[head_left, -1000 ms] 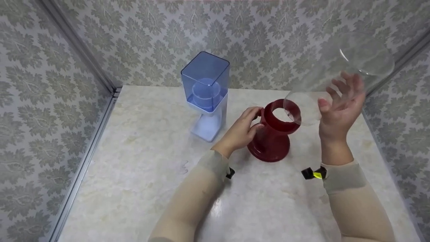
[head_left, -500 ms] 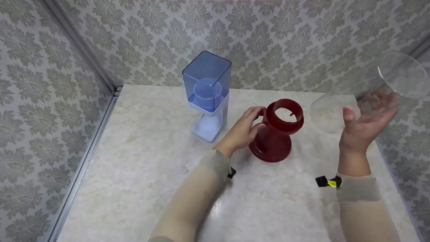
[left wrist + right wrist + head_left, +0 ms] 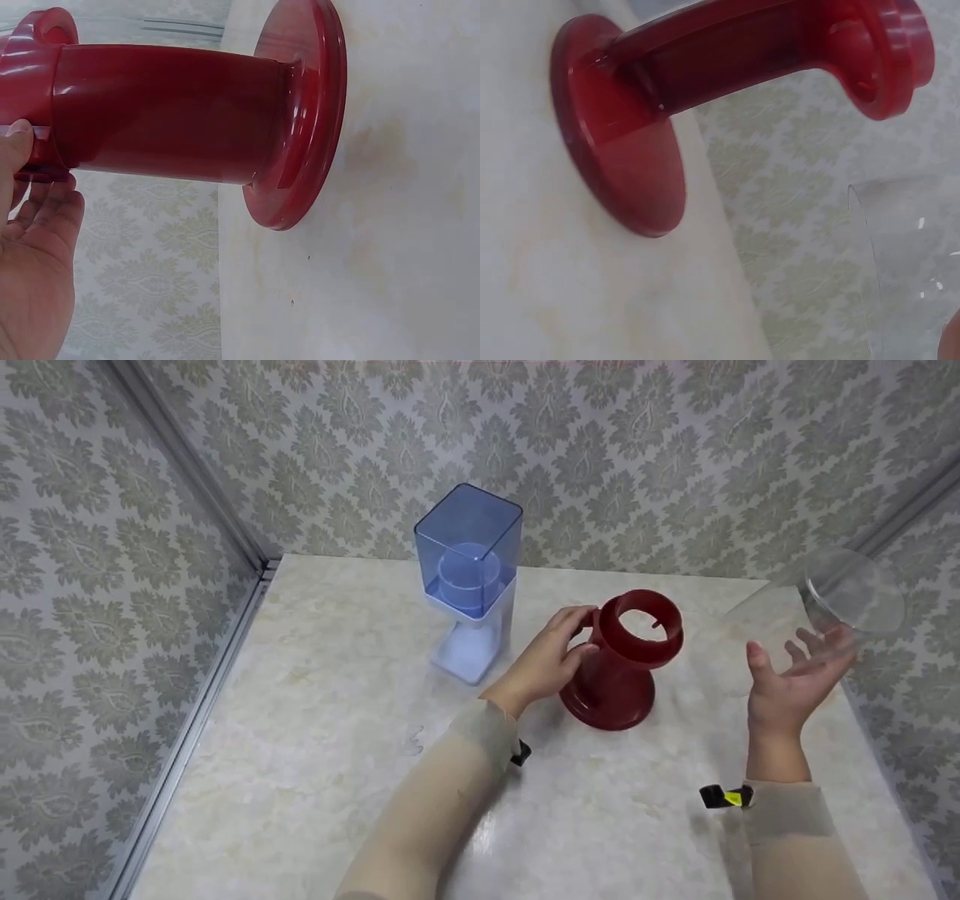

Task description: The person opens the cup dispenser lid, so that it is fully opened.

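1. Sleeves: the left sleeve and right sleeve extend over the bench from its near side. A black clip with a yellow mark is at the right cuff.
2. Right hand: located toward the right edge of the bench, well apart from the left hand. Its fingers wrap the underside of the tube; the thumb points up on the near side.
3. Left hand: clamped on the upper part of the stand, at its left side. The thumb bears on the near face; the fingers reach behind.
4. Stand: red, upright, round base on the bench, nearer the right edge than the left. The ring at the top is open.
5. Tube: clear, tilted, raised off the bench by its far right corner. It is apart from the stand ring.
6. Dispenser: blue and white, upright near the far edge, left of the stand, touched by neither hand.
7. Wall: patterned, beyond the far edge.
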Motion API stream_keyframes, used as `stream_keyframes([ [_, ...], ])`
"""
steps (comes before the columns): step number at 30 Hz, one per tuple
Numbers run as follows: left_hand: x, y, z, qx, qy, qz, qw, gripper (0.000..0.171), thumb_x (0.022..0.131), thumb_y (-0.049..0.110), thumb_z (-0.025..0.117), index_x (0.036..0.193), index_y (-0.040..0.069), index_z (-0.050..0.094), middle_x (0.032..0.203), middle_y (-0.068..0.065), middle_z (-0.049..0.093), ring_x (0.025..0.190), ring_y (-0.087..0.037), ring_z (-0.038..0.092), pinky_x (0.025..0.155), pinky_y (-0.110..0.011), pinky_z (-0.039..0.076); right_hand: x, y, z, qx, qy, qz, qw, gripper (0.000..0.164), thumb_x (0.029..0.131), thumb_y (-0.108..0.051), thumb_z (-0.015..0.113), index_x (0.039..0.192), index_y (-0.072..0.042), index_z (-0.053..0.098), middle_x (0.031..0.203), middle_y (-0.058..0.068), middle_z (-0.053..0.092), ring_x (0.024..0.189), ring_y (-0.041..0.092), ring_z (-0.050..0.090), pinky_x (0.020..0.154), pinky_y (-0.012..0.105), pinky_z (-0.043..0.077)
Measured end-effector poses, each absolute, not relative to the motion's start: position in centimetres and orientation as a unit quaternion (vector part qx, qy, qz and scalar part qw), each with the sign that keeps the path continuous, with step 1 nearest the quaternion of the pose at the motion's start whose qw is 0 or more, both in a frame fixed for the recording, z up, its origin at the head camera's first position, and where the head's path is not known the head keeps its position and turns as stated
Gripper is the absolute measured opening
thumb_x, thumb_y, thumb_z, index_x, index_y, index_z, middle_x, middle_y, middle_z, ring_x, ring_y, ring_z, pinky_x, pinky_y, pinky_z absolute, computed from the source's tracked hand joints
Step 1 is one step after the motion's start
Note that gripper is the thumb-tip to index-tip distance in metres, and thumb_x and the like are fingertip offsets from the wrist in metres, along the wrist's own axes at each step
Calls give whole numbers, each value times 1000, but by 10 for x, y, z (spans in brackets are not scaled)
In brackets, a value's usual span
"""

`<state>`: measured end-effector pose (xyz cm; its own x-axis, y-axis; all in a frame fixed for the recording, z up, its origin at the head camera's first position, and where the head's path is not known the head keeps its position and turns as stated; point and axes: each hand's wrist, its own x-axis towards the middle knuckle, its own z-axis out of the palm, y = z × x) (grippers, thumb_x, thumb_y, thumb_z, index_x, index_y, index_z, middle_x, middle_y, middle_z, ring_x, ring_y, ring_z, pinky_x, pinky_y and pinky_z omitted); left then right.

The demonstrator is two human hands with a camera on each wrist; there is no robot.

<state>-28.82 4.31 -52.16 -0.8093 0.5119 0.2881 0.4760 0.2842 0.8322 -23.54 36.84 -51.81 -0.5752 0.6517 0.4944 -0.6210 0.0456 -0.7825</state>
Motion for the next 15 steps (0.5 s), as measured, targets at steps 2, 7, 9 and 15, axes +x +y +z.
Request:
stream_keyframes([
  [2, -289, 44, -522, 310, 800, 513, 20, 60, 116, 19, 64, 170, 2, 44, 168, -13, 50, 159, -22, 54, 135, -23, 41, -231, 367, -523, -28, -571, 681, 458, 112, 72, -15, 103, 162, -2, 38, 159, 14, 42, 138, 27, 48, 122, 48, 34],
  [7, -290, 46, -522, 309, 798, 516, 22, 60, 116, 18, 64, 170, 2, 44, 169, -13, 50, 159, -22, 54, 135, -23, 41, -221, 359, -528, -54, -599, 658, 453, 98, 75, -11, 98, 155, 0, 41, 152, 11, 46, 134, 24, 47, 118, 43, 34],
  [9, -292, 46, -522, 310, 798, 516, 22, 61, 116, 20, 65, 171, 3, 44, 168, -12, 51, 159, -21, 54, 134, -23, 41, -219, 356, -530, -64, -607, 652, 451, 95, 77, -11, 97, 153, 1, 41, 151, 8, 47, 133, 22, 47, 118, 42, 35],
  [15, -292, 45, -524, 309, 797, 518, 20, 61, 116, 23, 65, 171, 7, 45, 167, -10, 52, 159, -18, 54, 134, -22, 41, -220, 358, -547, -100, -629, 636, 436, 94, 78, -5, 94, 155, -2, 41, 150, 4, 47, 133, 18, 47, 117, 38, 37],
])
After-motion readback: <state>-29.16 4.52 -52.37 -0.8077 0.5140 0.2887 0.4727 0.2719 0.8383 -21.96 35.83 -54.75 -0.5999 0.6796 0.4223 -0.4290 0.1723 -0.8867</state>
